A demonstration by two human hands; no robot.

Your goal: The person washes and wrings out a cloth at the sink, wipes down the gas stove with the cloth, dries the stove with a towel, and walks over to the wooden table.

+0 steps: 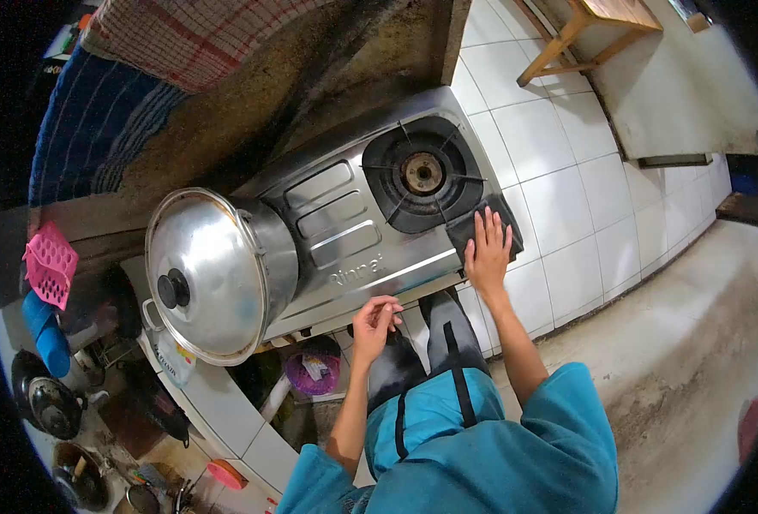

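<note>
My right hand (488, 253) lies flat with its fingers stretched out on a dark folded cloth (506, 224). The cloth covers the right front corner of a steel gas stove (327, 231), just beside the round burner (422, 174) and its black pan support. My left hand (375, 324) hangs near the stove's front edge, its fingers loosely curled together, and I see nothing in them. A large lidded metal pot (212, 278) stands on the stove's left side, its lid bearing a black knob.
Checked and blue towels (109, 120) hang over the board behind the stove. A pink perforated holder (50, 264) hangs at the left. Below are a purple basket (314, 373), a tiled counter edge (224, 411) and several pans. A wooden stool (589, 38) stands far right.
</note>
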